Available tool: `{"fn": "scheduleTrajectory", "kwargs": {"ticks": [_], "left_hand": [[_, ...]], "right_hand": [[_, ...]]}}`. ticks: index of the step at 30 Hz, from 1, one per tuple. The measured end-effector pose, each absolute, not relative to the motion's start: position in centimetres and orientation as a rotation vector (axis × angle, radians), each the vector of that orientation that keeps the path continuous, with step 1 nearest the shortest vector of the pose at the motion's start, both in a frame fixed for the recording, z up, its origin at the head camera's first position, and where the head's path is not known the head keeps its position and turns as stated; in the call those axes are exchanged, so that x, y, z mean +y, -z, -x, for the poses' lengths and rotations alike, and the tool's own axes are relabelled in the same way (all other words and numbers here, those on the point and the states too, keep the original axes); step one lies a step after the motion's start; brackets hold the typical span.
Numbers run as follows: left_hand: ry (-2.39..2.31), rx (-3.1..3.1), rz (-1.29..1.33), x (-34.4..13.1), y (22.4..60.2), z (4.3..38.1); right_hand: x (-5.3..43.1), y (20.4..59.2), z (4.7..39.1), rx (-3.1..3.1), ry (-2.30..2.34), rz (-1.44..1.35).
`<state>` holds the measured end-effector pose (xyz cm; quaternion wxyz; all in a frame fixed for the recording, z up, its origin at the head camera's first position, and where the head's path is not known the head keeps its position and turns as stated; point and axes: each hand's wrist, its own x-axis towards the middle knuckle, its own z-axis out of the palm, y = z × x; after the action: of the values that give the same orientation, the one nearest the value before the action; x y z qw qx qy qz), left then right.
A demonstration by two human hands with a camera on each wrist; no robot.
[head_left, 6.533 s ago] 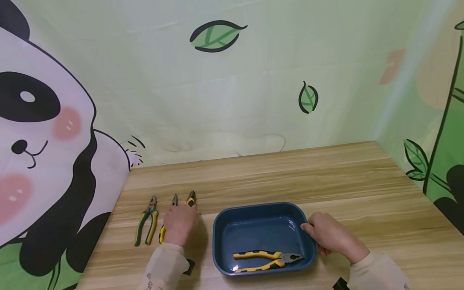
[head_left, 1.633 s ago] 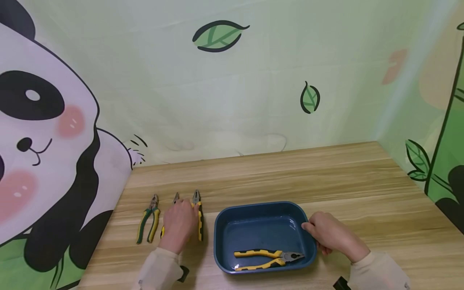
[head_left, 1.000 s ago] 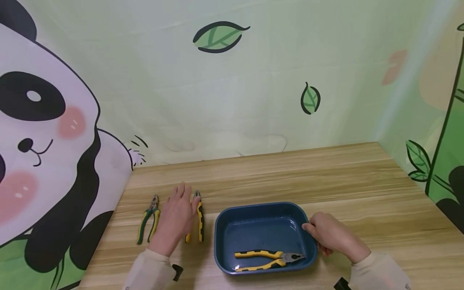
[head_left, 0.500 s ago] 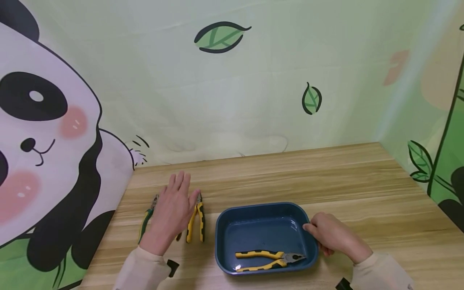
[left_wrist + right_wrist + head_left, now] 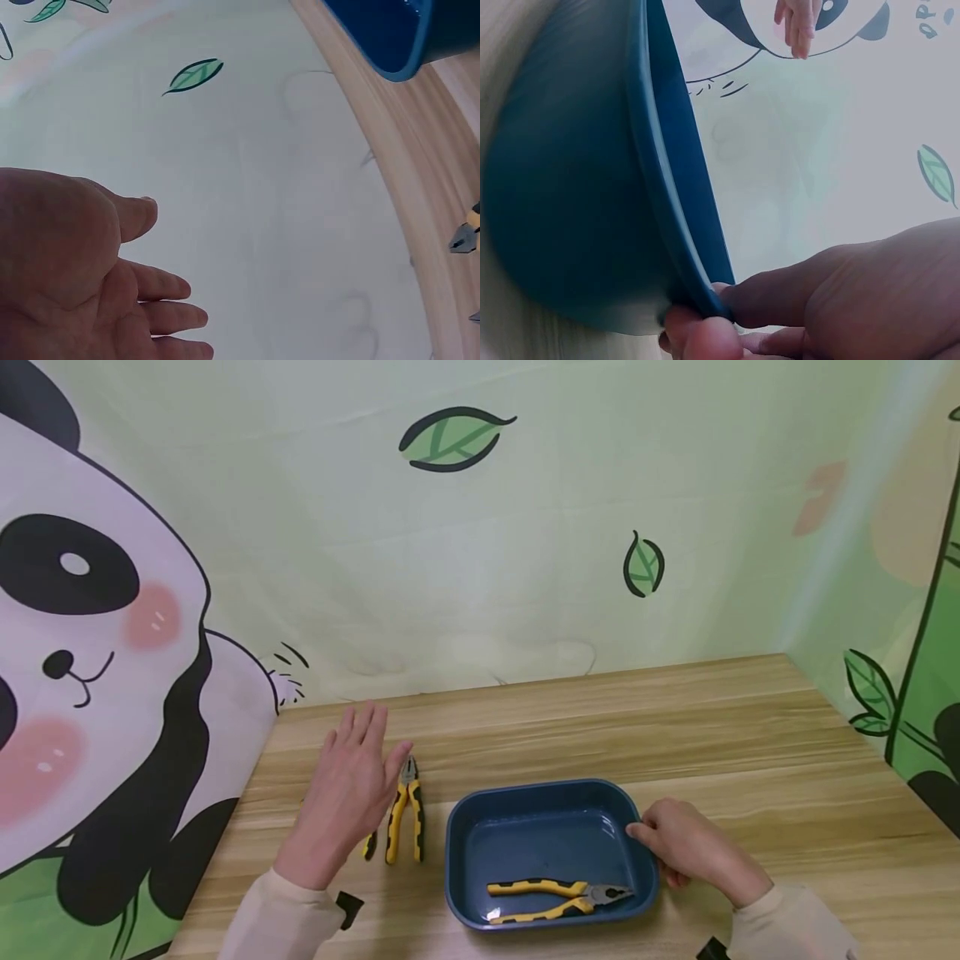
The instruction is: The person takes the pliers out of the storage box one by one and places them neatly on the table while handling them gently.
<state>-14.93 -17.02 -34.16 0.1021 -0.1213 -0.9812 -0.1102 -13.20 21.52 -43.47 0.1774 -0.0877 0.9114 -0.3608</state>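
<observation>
My left hand (image 5: pixel 347 793) hovers with straight fingers over the left part of the table, holding nothing; the left wrist view shows its bare palm (image 5: pixel 67 277). Just right of it lie yellow-and-black pliers (image 5: pixel 406 814), their jaws toward the wall. A handle end of other pliers (image 5: pixel 370 846) peeks out beside the hand, which hides the rest. At the tray's right end, my right hand (image 5: pixel 692 845) pinches the rim of the dark blue tray (image 5: pixel 551 786), thumb and fingers on either side of the rim (image 5: pixel 679 217). Inside the tray, near its front wall, rest yellow-and-black combination pliers (image 5: pixel 558 897).
The wood-grain table (image 5: pixel 720 727) meets a printed cloth backdrop (image 5: pixel 525 568) with a panda and leaves. The tray stands in front of me, right of the loose pliers. Free wood shows behind the tray.
My left hand has let go of the loose pliers, straightened its fingers and moved up and left, now covering the green-handled pliers. My right hand and the tray stay as before.
</observation>
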Motion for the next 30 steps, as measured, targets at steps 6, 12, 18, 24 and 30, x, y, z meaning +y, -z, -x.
{"fn": "scheduleTrajectory", "kwargs": {"ticks": [6,12,18,24,30], "left_hand": [[0.298,-2.883,0.371,-16.8,33.2,14.5],[0.274,-2.87,0.381,-16.4,32.5,14.1],[0.276,-2.881,0.398,-16.1,31.9,13.7],[0.277,-2.88,0.408,-16.0,31.4,13.4],[0.283,-2.893,0.393,-16.0,31.1,13.2]], "right_hand": [[21.4,43.4,13.3,2.609,1.058,0.225],[21.3,43.3,13.3,2.629,1.051,0.218],[21.2,43.2,13.3,2.63,1.041,0.219],[21.2,43.1,13.3,2.631,1.018,0.208],[21.2,43.0,13.3,2.635,1.002,0.207]]}}
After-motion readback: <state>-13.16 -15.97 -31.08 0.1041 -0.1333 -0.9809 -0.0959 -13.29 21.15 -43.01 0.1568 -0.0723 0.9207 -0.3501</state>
